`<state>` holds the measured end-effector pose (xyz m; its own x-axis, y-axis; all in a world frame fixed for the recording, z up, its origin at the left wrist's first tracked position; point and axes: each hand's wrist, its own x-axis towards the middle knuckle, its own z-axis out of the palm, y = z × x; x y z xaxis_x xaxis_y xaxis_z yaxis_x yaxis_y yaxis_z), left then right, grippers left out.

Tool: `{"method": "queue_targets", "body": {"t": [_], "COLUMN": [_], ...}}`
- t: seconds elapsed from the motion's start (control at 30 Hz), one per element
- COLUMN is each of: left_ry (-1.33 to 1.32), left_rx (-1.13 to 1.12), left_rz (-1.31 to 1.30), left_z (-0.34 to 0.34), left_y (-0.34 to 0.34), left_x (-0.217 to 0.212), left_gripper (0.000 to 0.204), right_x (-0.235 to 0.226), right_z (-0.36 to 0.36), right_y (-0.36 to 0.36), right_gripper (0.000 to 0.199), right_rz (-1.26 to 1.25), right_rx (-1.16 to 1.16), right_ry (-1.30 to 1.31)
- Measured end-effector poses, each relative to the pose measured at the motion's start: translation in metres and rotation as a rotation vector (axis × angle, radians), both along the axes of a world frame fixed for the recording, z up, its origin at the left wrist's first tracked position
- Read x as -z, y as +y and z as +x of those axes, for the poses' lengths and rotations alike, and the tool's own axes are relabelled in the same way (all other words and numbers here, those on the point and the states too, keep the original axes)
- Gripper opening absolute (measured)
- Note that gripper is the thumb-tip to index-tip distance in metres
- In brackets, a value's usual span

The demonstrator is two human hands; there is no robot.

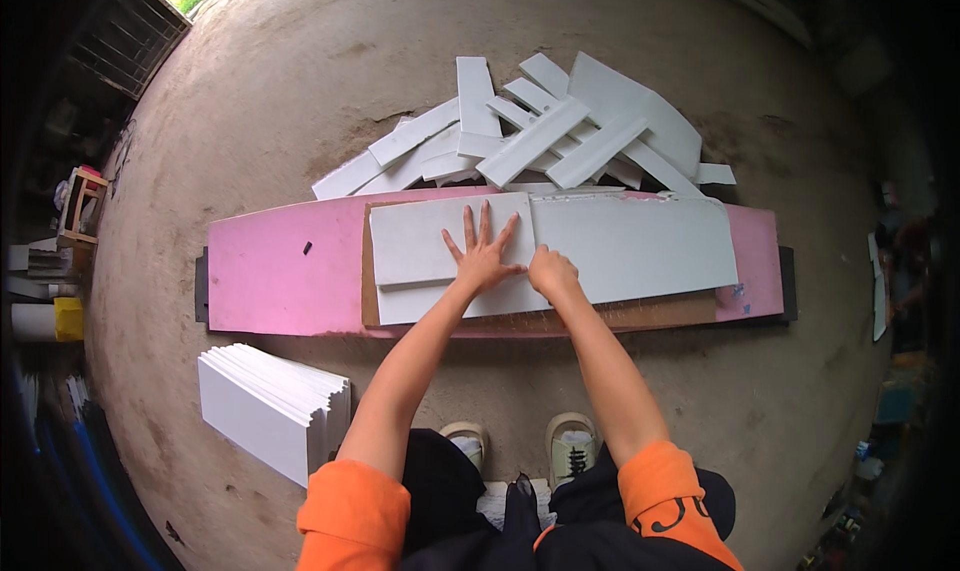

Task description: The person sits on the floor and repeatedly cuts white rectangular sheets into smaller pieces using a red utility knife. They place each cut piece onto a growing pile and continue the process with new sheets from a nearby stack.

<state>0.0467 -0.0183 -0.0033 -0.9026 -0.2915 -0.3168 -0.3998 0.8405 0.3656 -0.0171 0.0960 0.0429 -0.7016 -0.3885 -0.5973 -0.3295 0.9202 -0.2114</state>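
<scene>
My left hand (484, 259) lies with fingers spread on a smaller white panel (415, 236). That panel rests on a larger white foam-like sheet (640, 246), near its left end. Just beyond the panel's right edge, my right hand (552, 272) is closed in a fist against the sheet. Whatever it grips, if anything, is hidden by the fingers. Beneath the sheet is a brown board (640, 313), which lies on a long pink board (280, 271). A small black piece (307, 248) sits on the pink surface.
White offcut strips (540, 141) are heaped beyond the boards. A stack of white rectangular panels (265, 411) stands at near left. My shoes (570, 449) are on the concrete floor close to the boards. A wooden stool (80, 206) and a yellow item (68, 319) are at far left.
</scene>
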Motion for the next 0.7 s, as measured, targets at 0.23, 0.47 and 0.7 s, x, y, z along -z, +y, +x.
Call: {"method": "queue_targets", "body": {"t": [0.23, 0.47, 0.7], "left_ry": [0.013, 0.082, 0.219], "left_rx": [-0.033, 0.188, -0.080], "left_rz": [-0.035, -0.279, -0.369], "left_z": [0.001, 0.003, 0.056], "left_y": [0.004, 0.029, -0.033], "left_x": [-0.004, -0.007, -0.005], "left_gripper": [0.095, 0.058, 0.037], "right_x": [-0.005, -0.015, -0.044], "right_z": [0.080, 0.068, 0.013], "right_y": [0.053, 0.074, 0.075], "right_gripper": [0.026, 0.034, 0.035], "right_rz": [0.041, 0.123, -0.187], "right_rx": [0.066, -0.038, 0.118], "right_ry": [0.028, -0.087, 0.107]}}
